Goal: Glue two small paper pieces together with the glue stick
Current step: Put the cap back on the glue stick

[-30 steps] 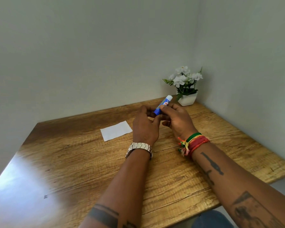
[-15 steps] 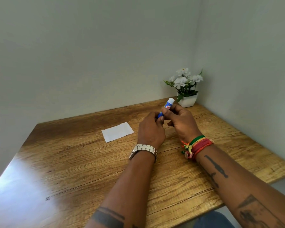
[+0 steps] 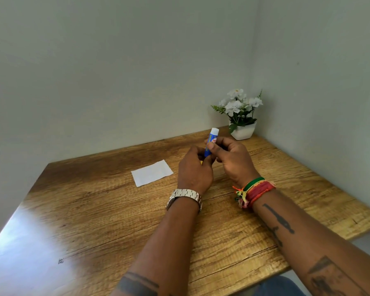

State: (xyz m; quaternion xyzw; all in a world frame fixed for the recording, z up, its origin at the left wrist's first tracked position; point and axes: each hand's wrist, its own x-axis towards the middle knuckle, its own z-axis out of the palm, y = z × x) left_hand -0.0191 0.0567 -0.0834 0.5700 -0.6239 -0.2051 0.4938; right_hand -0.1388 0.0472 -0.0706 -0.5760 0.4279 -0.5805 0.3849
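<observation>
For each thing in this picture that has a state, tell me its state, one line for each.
glue stick: held above the table, tilted, white end up, gripped by both hands
left hand: grips the stick's lower end
right hand: pinches the stick's middle
paper piece: flat on the table, untouched
flower pot: upright in the corner

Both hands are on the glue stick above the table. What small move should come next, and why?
Probably pull the cap off. The right hand pinches the glue stick near its white end, the left hand grips its lower end, and the paper lies untouched on the table.
</observation>
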